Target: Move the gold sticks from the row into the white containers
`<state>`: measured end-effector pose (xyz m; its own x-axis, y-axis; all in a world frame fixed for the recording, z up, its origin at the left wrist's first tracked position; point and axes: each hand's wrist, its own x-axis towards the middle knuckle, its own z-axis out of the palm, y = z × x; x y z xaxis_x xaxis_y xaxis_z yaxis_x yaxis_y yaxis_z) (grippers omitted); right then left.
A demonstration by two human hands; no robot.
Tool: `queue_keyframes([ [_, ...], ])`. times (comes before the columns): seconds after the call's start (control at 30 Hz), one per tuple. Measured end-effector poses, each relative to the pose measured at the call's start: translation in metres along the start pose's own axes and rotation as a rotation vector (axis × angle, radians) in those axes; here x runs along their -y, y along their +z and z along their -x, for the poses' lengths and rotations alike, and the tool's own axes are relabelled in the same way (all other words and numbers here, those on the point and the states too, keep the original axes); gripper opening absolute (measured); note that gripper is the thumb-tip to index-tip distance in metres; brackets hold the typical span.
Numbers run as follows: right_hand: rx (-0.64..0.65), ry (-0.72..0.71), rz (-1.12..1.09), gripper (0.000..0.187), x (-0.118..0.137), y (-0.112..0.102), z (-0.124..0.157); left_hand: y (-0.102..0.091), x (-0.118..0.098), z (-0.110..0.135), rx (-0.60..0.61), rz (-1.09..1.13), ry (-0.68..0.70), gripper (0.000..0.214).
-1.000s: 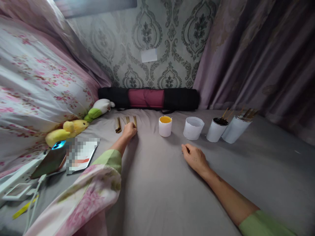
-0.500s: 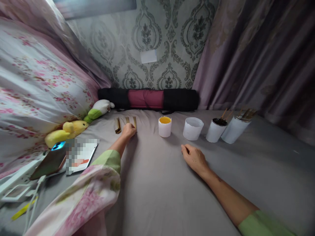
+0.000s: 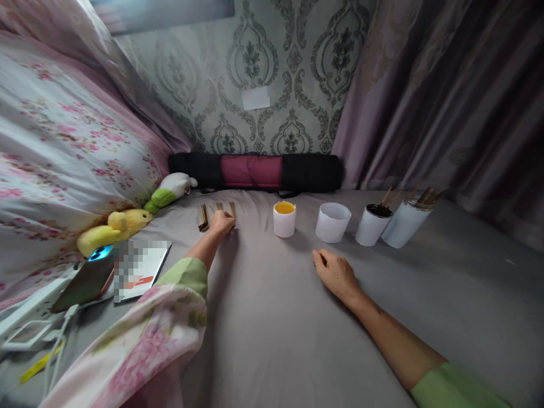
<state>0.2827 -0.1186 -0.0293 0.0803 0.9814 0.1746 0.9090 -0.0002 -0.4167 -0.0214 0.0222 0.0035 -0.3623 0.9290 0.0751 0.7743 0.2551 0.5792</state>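
My left hand (image 3: 221, 222) is on the grey sheet with its fingers pinched at the lower end of a slim bunch of thin brown sticks (image 3: 232, 208). A second bunch (image 3: 219, 206) shows its upper ends behind the hand, its lower part hidden. To the left lies another bunch (image 3: 203, 218), dark and shiny at its base. My right hand (image 3: 335, 275) rests on the sheet, fingers curled in, with nothing seen in them. Nearest to it stands a translucent white cup (image 3: 334, 224). Between the hands is a white cup with a yellow inside (image 3: 284, 221).
At the right stand a white container with a dark inside and sticks (image 3: 373, 228) and a tilted taller one (image 3: 406, 226) holding sticks. A black and maroon roll (image 3: 255, 171) lies along the wall. Plush toys (image 3: 131, 221), a phone (image 3: 87, 280), a tablet (image 3: 147, 275) and cables are left.
My left hand has shifted very slightly at the sticks. My right hand and the cups stay in place.
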Motion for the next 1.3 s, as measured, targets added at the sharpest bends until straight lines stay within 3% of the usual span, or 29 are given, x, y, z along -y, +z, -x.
queue_keyframes([
  [0.57, 0.000, -0.001, 0.013, 0.039, 0.000, 0.000, -0.001, 0.006, -0.007, 0.012, 0.141, 0.670, -0.224, 0.014],
  [1.3, -0.013, -0.007, 0.008, 0.038, 0.000, 0.000, 0.000, 0.026, -0.013, 0.031, 0.225, 1.095, -0.305, 0.007],
])
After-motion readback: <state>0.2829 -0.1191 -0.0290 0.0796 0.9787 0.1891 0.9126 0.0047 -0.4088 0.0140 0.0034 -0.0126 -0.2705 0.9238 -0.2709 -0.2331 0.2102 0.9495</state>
